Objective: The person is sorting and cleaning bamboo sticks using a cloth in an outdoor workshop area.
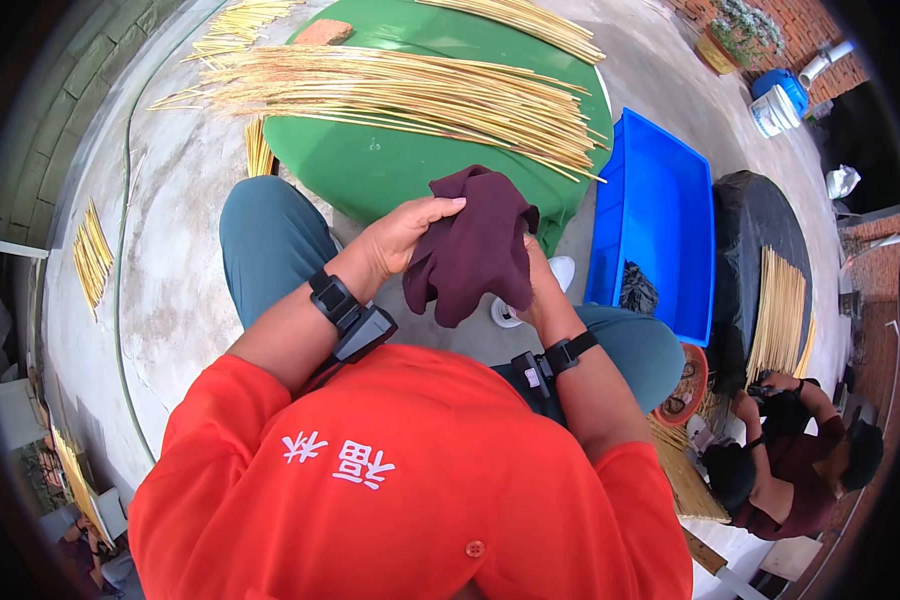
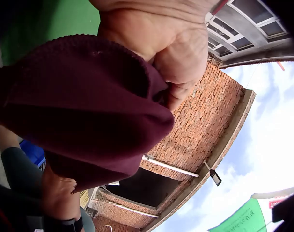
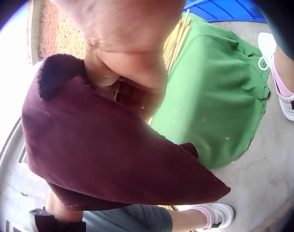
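Note:
A dark maroon cloth hangs in loose folds between my two hands, above my lap. My left hand grips its left side, the thumb lying along the top and the other fingers hidden behind the fabric. On the opposite side my right hand holds the cloth, mostly covered by it in the head view. The right wrist view shows the fingers of that hand curled at the upper edge of the cloth, whose lower corner droops freely. A ragged edge of the cloth shows in the left wrist view.
Ahead is a table with a green cover, bearing long straw-coloured stalks and a brick. A blue tub stands to the right, beside a black-covered surface with more stalks. Another person works at the far right.

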`<state>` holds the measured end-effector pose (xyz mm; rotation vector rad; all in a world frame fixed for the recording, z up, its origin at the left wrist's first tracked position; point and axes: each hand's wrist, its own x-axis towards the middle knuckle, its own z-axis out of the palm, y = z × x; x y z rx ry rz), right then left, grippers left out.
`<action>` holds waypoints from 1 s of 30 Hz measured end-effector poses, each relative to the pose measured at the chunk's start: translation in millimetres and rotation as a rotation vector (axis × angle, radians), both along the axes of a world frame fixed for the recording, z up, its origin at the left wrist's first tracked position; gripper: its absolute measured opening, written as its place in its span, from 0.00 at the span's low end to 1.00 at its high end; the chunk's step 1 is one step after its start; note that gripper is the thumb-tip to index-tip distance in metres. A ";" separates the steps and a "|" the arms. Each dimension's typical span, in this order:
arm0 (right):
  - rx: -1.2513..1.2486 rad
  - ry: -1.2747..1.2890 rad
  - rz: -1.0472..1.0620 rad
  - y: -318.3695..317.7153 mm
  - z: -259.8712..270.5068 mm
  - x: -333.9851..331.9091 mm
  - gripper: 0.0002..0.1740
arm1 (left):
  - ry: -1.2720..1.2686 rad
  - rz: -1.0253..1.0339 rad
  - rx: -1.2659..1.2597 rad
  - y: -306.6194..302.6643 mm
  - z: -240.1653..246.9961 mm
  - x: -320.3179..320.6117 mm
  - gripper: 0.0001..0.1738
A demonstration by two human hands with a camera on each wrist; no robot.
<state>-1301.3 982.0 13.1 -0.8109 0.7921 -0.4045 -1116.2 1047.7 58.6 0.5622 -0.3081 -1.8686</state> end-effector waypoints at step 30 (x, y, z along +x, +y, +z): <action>-0.170 -0.253 -0.267 -72.4 38.0 -4.7 0.18 | -2.517 -0.377 0.179 -107.9 -99.9 231.0 0.25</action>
